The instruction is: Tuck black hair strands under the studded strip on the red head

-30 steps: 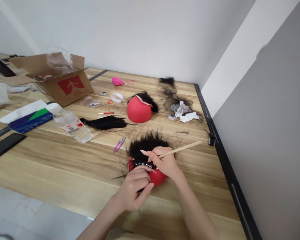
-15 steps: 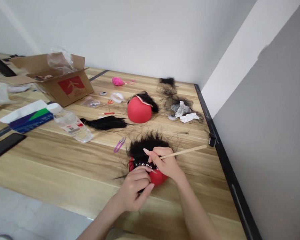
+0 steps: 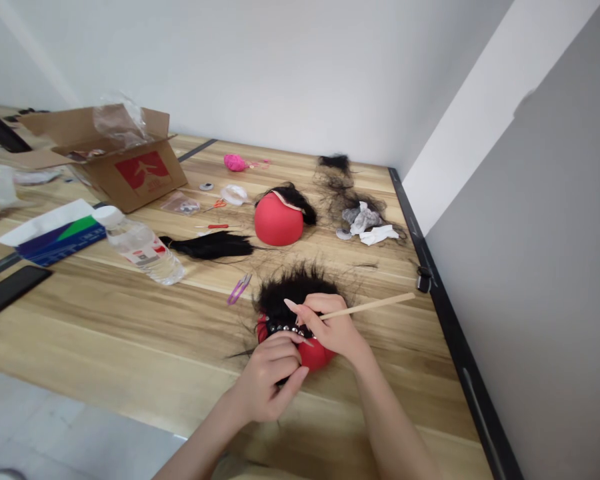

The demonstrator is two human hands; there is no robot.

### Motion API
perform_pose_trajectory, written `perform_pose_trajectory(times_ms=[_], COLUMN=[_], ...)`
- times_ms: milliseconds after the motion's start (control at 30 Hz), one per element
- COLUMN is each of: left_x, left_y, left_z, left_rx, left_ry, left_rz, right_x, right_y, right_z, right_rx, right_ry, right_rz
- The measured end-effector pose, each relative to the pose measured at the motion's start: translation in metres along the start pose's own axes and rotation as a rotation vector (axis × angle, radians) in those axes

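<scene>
A red dome-shaped form (image 3: 316, 357) bearing black hair (image 3: 293, 287) lies near the table's front, with a row of shiny round pins (image 3: 286, 329) along the hair's edge. My right hand (image 3: 327, 323) is closed round a thin wooden stick (image 3: 380, 303), whose back end points right; its working tip is hidden at the hair. Against the near side of the form, my left hand (image 3: 273, 373) has its fingers bent over the red surface by the pins and its thumb at the lower edge. Fingers and form touch there.
Behind stands another red dome (image 3: 279, 220) with hair. To the left are a black hair bundle (image 3: 213, 245), purple snips (image 3: 239, 289), a water bottle (image 3: 143, 247), a cardboard box (image 3: 140, 177) and a phone-like black slab (image 3: 13, 291). Crumpled grey-white cloth (image 3: 364, 219) lies back right.
My right thumb tip and the stick have shifted very slightly. My left hand and the form look the same.
</scene>
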State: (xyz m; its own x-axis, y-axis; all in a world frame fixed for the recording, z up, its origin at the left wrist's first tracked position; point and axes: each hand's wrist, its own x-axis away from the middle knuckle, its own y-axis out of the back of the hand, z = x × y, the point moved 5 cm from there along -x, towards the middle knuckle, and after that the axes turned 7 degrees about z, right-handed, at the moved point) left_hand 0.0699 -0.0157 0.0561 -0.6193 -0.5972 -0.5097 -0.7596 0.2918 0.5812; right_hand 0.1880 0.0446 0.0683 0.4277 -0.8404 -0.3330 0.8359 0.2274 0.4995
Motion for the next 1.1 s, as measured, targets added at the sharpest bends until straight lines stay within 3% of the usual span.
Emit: perform_pose_trajectory(times_ms=[1100], left_x=[0.0001], left_y=[-0.0009], left_z=[0.0005], left_rx=[-0.005], left_ry=[0.009], left_rz=[0.013], right_x=[0.0005], right_y=[-0.0019], right_z=[-0.0047], right_rx=[0.018], right_ry=[-0.027], right_rz=[0.006])
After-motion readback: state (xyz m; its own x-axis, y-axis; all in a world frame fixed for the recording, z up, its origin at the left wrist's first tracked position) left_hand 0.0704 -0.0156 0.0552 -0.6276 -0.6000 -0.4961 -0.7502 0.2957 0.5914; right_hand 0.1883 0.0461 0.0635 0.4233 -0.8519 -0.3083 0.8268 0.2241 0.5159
